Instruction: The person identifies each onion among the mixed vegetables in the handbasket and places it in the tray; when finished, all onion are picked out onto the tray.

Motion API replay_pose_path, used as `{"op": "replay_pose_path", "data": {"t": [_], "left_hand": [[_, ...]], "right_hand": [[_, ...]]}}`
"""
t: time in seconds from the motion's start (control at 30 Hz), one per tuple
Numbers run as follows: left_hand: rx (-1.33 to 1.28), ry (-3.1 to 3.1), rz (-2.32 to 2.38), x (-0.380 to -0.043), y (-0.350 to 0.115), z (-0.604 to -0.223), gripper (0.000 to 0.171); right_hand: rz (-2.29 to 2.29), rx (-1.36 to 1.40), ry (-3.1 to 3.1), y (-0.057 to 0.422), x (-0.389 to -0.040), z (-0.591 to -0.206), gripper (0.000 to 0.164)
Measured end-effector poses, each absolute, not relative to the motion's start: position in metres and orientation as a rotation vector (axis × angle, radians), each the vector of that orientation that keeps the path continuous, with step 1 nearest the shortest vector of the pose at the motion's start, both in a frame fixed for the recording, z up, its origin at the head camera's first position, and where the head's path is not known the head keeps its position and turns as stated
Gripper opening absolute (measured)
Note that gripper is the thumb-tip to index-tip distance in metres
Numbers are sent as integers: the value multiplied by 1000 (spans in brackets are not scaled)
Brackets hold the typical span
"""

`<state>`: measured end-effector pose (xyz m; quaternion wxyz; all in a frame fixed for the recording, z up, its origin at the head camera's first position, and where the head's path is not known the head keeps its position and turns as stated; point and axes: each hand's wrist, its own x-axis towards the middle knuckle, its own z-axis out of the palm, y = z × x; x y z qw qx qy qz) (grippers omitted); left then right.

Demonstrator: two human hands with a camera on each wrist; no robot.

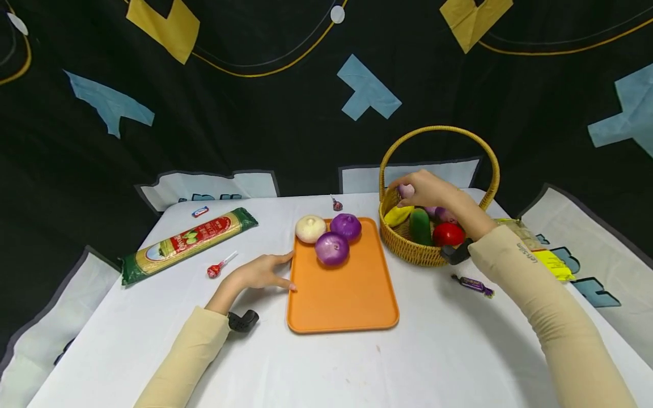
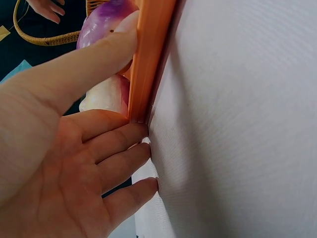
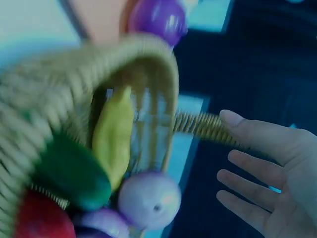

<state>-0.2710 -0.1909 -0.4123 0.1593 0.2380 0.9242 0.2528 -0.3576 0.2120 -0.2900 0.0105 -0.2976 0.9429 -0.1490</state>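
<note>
An orange tray lies on the white table, bearing a white onion and two purple onions grouped at its far end. My left hand rests against the tray's left edge; in the left wrist view the thumb touches the rim and the other fingers stay nearly straight. Over the wicker basket reaches my right hand, with its fingers spread. Within the basket are a yellow banana, a green cucumber, a red tomato and a pale purple onion, which sits apart from the right fingertips.
A spaghetti pack lies at the left, with a red lollipop and a small wrapped candy near it. Another lollipop lies behind the tray. At the right are a purple-wrapped candy and a yellow packet. The basket's tall handle arches upward.
</note>
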Motion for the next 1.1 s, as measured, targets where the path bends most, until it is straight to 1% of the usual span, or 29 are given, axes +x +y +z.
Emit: {"op": "replay_pose_path", "data": {"t": [0.27,0.43,0.5,0.6,0.73,0.97,1.1], "left_hand": [[692,2636,718,-272,-191,-413,91],[689,2635,709,-274,-188,-413,92],[692,2626,705,-275,-187,-413,92],[694,2620,691,-275,-186,-411,92],[697,2627,692,-276,-187,-409,91],[656,2625,687,-272,-191,-409,92],[647,2624,699,-271,-194,-409,92]], "right_hand": [[-578,-576,2908,239,-398,-296,54],[-684,-301,2833,256,-409,-303,62],[-713,-239,2804,260,-411,-306,65],[-699,-241,2797,261,-415,-310,68],[-694,-273,2820,257,-421,-314,67],[-688,-272,2933,246,-425,-319,59],[-742,-266,2959,244,-426,-319,58]]}}
